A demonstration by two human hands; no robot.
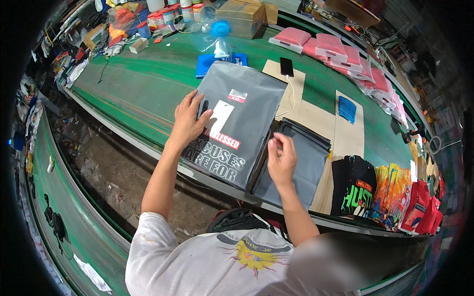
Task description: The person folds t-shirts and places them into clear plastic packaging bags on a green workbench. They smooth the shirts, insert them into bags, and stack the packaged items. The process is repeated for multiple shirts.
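A translucent grey plastic garment bag (255, 107) lies flat before me, with a dark folded shirt inside. White and red printed lettering shows through it, along with a white hang tag (221, 116) and a small size label (237, 96). My left hand (189, 116) rests on the bag's left side, fingers spread, thumb beside the tag. Just off its right edge is my right hand (282, 157), fingers curled and thumb near the forefinger; whether it pinches anything cannot be made out. Beneath that hand lies a stack of flat grey bags (301, 159), partly covered.
The green table (129, 81) carries a fan (220, 31), a cardboard box (240, 18) and a phone on a cable (286, 67). Pink packed bags (331, 47) line the far right. Folded black shirts (353, 187) and red ones (416, 211) lie at right.
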